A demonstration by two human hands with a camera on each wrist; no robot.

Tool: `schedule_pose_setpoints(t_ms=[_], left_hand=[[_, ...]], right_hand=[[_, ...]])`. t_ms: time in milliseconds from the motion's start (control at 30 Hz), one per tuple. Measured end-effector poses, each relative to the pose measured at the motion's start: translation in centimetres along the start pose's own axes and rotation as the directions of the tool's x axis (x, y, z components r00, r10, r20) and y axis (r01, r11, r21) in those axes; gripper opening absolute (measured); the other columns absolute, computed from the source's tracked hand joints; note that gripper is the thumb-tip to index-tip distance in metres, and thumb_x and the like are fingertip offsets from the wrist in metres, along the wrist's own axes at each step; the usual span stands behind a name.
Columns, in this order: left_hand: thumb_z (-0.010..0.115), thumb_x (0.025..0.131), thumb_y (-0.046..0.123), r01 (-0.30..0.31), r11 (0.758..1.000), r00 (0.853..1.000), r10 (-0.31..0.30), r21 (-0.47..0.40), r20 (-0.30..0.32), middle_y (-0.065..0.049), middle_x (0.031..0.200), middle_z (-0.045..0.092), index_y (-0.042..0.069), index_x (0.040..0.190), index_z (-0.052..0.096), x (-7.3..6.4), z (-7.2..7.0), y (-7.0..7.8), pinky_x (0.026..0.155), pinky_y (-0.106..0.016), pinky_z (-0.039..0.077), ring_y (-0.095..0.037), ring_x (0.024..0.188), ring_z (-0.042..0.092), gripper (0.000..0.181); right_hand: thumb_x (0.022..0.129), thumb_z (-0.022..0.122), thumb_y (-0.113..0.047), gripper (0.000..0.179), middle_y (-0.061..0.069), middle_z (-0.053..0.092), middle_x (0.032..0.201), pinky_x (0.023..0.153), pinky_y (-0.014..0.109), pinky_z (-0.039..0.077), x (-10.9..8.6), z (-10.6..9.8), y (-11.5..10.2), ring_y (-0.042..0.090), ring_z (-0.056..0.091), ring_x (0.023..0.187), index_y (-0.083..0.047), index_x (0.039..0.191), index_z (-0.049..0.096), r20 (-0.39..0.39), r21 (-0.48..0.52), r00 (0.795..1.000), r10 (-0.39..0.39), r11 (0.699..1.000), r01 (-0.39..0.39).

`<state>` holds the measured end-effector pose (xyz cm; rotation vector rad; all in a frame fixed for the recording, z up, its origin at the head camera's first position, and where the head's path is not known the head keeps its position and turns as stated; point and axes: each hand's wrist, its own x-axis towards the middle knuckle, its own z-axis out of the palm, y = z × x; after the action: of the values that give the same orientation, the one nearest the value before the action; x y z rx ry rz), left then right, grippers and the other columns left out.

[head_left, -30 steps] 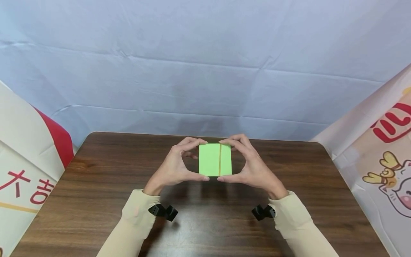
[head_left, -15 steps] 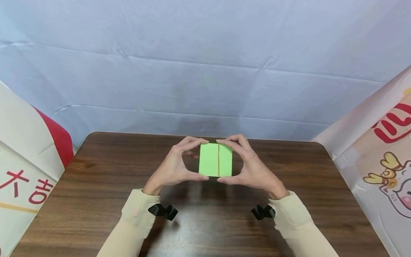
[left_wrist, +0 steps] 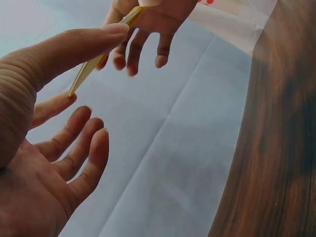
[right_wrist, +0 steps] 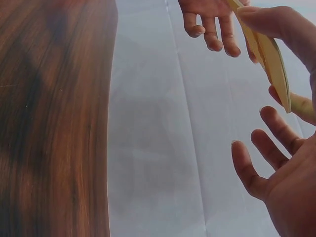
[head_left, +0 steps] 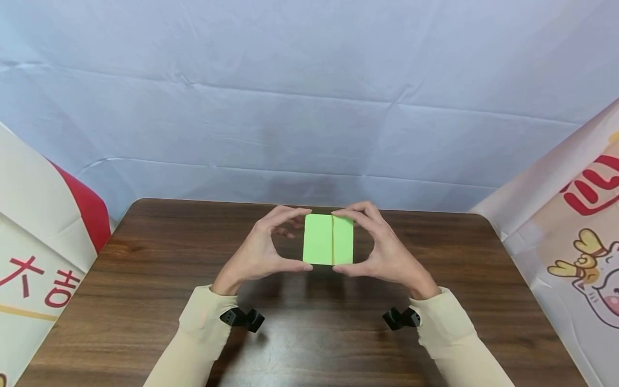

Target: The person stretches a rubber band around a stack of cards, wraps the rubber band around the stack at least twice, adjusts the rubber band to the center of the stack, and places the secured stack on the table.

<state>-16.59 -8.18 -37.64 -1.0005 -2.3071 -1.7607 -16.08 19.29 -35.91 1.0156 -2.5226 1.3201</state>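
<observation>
A light green square pad of paper (head_left: 318,239) with a thin yellowish-brown rubber band (head_left: 332,239) around it is held up above the table. My left hand (head_left: 263,246) pinches its left corners, thumb at the bottom edge and index finger at the top. On the other side my right hand (head_left: 387,248) pinches the pad near the band, with thumb below and index finger above. Both wrist views show the pad (left_wrist: 89,69) (right_wrist: 271,59) edge-on, thin and yellowish. The other fingers of each hand are off the pad, loosely bent.
A dark brown wooden table (head_left: 309,333) lies below the hands. Behind it hangs a pale grey-blue cloth (head_left: 309,107). Printed sheets flank the table, a left one (head_left: 43,236) with red characters and a right one (head_left: 580,258) with a cartoon.
The pad has shifted slightly right. My hands have drawn a little apart, the left hand's fingertips now at the pad's left corners. Since the first frame, the band sits nearer the pad's middle.
</observation>
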Motion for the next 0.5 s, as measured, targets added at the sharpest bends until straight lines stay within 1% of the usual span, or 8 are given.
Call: schedule_pose_setpoints(t_ms=[100, 267, 333, 500], left_hand=[[0.100, 0.063, 0.017, -0.019, 1.000, 1.000, 0.019, 0.018, -0.002, -0.001, 0.122, 0.059, 0.013, 0.139, 0.061, 0.05, -0.06, 0.00, 0.085, -0.042, 0.055, -0.021, 0.109, 0.058, 0.086], [0.101, 0.061, 0.020, -0.060, 0.996, 0.998, 0.061, 0.059, -0.015, 0.000, 0.124, 0.059, 0.014, 0.137, 0.064, 0.13, -0.04, 0.09, 0.083, -0.045, 0.053, -0.021, 0.105, 0.059, 0.085], [0.101, 0.060, 0.019, -0.068, 0.996, 0.997, 0.070, 0.062, -0.018, 0.000, 0.125, 0.058, 0.013, 0.136, 0.065, 0.12, -0.04, 0.08, 0.083, -0.042, 0.052, -0.023, 0.105, 0.060, 0.085], [0.101, 0.058, 0.018, -0.077, 0.996, 0.997, 0.078, 0.056, -0.022, -0.001, 0.125, 0.057, 0.012, 0.136, 0.066, 0.13, -0.09, 0.01, 0.083, -0.038, 0.054, -0.028, 0.103, 0.061, 0.085]], right_hand=[[0.063, 0.100, -0.023, 0.091, -0.004, 0.046, 0.133, 0.099, 0.047, 0.042, -0.07, -0.02, -0.05, 0.017, 0.044, 0.124, -0.023, 0.143, 0.056, 0.000, 0.012, 1.000, 0.000, 1.000, 0.000], [0.063, 0.100, -0.021, 0.091, -0.001, 0.045, 0.131, 0.100, 0.049, 0.042, -0.03, 0.38, -0.19, 0.019, 0.044, 0.124, -0.018, 0.142, 0.056, -0.014, 0.021, 1.000, -0.028, 0.999, 0.028], [0.062, 0.100, -0.021, 0.090, 0.001, 0.045, 0.130, 0.100, 0.049, 0.043, 0.03, 0.61, -0.22, 0.020, 0.045, 0.124, -0.016, 0.141, 0.057, -0.027, 0.028, 0.999, -0.041, 0.999, 0.041], [0.060, 0.101, -0.022, 0.091, 0.001, 0.045, 0.130, 0.099, 0.048, 0.043, 0.19, 0.94, -0.26, 0.020, 0.045, 0.122, -0.018, 0.140, 0.058, -0.047, 0.020, 0.997, -0.054, 0.998, 0.055]])
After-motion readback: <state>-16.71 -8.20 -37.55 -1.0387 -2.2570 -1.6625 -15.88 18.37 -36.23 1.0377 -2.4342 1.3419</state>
